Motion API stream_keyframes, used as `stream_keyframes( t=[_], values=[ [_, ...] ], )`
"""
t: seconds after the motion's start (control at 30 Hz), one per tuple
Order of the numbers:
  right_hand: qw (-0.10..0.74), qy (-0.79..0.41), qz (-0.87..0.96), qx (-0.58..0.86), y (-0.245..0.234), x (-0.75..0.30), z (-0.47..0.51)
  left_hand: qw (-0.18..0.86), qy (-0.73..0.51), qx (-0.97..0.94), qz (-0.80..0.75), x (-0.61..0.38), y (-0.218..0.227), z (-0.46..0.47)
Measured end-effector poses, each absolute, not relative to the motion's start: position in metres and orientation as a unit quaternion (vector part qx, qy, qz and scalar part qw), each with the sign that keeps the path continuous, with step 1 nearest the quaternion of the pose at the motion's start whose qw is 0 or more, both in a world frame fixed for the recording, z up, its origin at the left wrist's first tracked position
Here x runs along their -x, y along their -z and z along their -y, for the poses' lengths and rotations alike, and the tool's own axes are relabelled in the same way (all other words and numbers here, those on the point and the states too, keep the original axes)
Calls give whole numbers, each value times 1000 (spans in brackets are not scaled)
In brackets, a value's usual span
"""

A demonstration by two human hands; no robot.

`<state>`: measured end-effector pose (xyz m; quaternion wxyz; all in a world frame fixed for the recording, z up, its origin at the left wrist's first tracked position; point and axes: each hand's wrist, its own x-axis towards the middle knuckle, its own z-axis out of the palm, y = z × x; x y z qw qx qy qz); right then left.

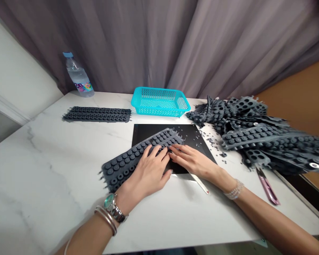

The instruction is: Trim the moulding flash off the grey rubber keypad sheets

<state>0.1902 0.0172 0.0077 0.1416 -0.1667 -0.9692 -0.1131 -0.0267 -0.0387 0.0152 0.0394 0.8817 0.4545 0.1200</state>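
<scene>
A dark grey rubber sheet [127, 157] with rows of raised round knobs and ragged ends lies slanted, partly on a black mat [143, 131]. My left hand [150, 171] rests across its near side, fingers spread and stretched out on the knobs. At the sheet's right part, my right hand [195, 161] has its fingers close together, the tips pressed to the sheet's near edge beside my left fingertips. My right thumb and anything small under the tips are hidden. A slim white stick-like tool [200, 184] with a red end lies beneath my right hand.
Another knobbed sheet [98, 114] lies back left, near a water bottle [81, 76]. A turquoise basket [161, 112] stands behind the mat. On the right are a heap of rubber sheets [255, 136], scattered small black bits [214, 143] and pink thread snips [268, 189].
</scene>
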Motion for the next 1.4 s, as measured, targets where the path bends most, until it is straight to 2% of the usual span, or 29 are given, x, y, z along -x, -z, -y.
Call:
stream_keyframes(
  t=[0.17,0.27,0.33,0.5,0.8,1.17,1.4],
  values=[
    [208,25,956,204,1,-193,-22,35,-114,-882,-455,27,-16,39],
    [301,-29,906,296,5,-202,-31,34,-114,-880,-460,27,-17,39],
    [333,-31,865,374,4,-210,-37,35,-112,-879,-463,27,-17,40],
    [288,23,829,478,-2,-222,-40,25,-113,-881,-459,26,-16,41],
    [346,-58,818,456,-11,-192,-21,28,-106,-890,-443,25,-21,43],
    [309,-144,893,295,-5,-192,-14,16,-119,-870,-478,27,-13,43],
    [333,-143,907,217,-10,-182,-17,28,-114,-873,-474,28,-11,38]
  ],
)
